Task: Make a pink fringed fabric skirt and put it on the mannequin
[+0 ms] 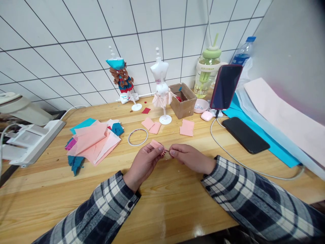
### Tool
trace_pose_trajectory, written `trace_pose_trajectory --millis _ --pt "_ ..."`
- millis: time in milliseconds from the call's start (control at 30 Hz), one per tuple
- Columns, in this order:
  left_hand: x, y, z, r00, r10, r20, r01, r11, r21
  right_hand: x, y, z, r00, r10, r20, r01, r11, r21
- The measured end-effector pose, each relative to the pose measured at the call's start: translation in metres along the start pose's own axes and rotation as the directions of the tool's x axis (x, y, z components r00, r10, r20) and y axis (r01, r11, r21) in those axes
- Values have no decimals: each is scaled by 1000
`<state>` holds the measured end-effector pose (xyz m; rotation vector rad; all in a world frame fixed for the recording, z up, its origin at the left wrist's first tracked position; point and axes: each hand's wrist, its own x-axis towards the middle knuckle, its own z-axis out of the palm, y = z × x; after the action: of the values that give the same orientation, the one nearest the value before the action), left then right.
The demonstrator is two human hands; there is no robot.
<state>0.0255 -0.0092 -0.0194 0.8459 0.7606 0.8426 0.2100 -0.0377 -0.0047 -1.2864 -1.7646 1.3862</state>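
Observation:
My left hand (pixel 145 162) pinches a small piece of pink crepe paper (pixel 155 143), gathered along its lower edge. Close on its right, my right hand (pixel 189 156) is closed on a thin dark strand (pixel 167 150) that reaches to the gathered paper. Beyond my hands lie more pink paper pieces (pixel 186 127) and a silver ring (pixel 137 137). A white mannequin (pixel 159 73) with a pink ruffle at its hips stands upright behind them. To its left is a second mannequin (pixel 119 74), dressed in blue, brown and red.
A cardboard box (pixel 185 105), a pink bowl (pixel 201 106) and a propped phone (pixel 225 87) stand at the back. Another phone (pixel 245 135), a cable and paper sheets (pixel 286 112) lie right. Left are a crumpled paper pile (pixel 93 140) and a power strip (pixel 33 144).

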Motion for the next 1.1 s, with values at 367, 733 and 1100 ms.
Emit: trace_pose_trajectory --millis 367,733,1100 --pt "0 0 0 1000 3 5 -3 1000 12 0 -3 -2 1000 6 -6 -6 1000 -5" --pt "1 -1 -2 1000 6 -11 -6 1000 0 1 2 0 1000 -4 -13 4 1000 -6" --pt "0 -2 2 994 36 -108 -38 999 -20 -2 -1 0 998 -25 -58 27 999 25"
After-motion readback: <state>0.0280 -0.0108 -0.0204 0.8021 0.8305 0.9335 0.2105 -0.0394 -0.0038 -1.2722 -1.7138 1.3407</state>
